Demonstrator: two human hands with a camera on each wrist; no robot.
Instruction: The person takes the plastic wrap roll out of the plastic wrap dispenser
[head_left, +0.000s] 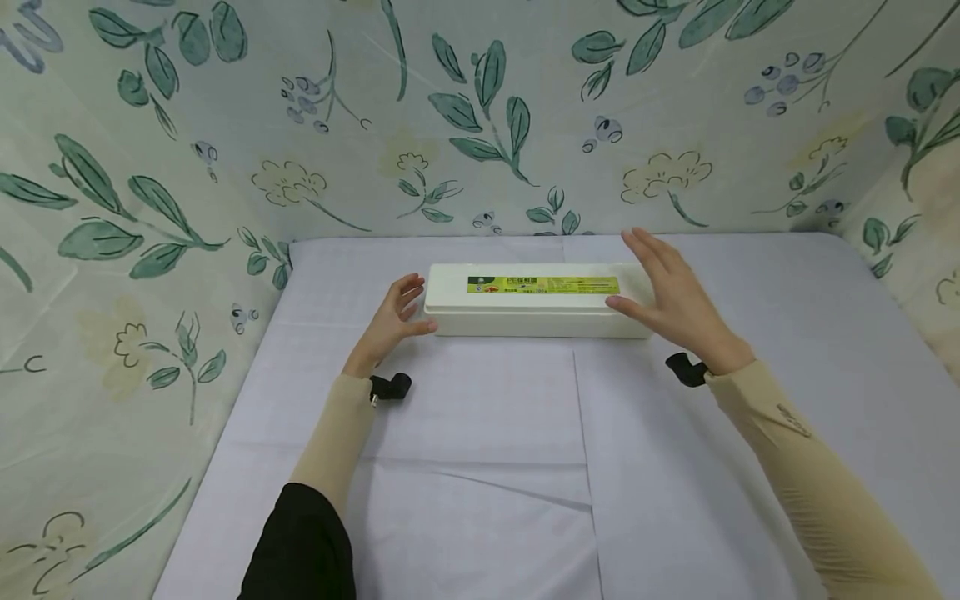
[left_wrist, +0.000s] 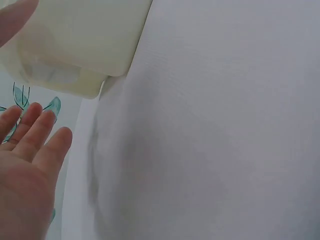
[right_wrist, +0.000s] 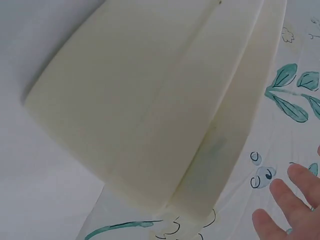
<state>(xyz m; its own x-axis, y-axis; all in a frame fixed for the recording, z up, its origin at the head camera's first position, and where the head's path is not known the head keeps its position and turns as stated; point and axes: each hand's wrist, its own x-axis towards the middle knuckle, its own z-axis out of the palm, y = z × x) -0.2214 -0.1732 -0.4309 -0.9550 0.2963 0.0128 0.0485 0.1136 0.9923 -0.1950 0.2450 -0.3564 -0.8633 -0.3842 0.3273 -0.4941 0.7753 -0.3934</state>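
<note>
A long white cling film box lies crosswise on the cloth-covered table, a yellow-green printed label along its top. At its left end is my left hand, thumb pointing at the front corner and fingers apart from one another. My right hand is spread over the right end, hiding that corner in the head view. In the left wrist view, the fingertips stand clear of the box end. The right wrist view shows the box large, with the right fingers beyond its edge.
A white cloth with fold lines covers the table. Behind and to the left hangs a leaf-and-flower patterned curtain. Black wrist mounts sit at both cuffs.
</note>
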